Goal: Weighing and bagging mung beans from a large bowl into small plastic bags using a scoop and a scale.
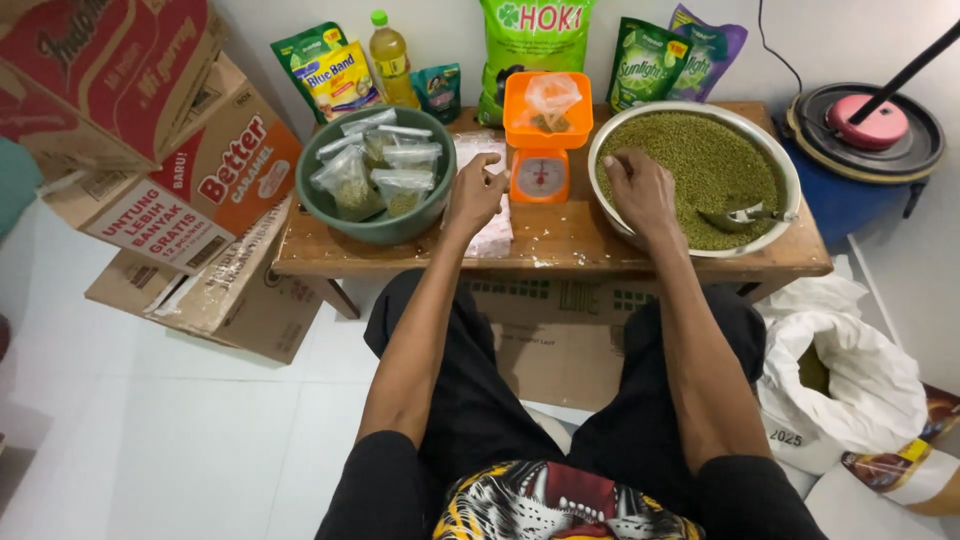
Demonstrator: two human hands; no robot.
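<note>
**Two hands, two bowls, one scale**

Two bowls sit on the wooden table [560, 245]: we count one green bowl [375, 228] with several filled clear bags and one metal basin [610, 140] of green beans. Between them stands one orange scale [540, 150]. Our left hand [478, 190] rests on a stack of plastic bags [490, 235], fingers loosely spread, pointing away. Our right hand [640, 190] lies in the beans, fingers curled. One scoop [740, 215] lies handle rightward.
</note>
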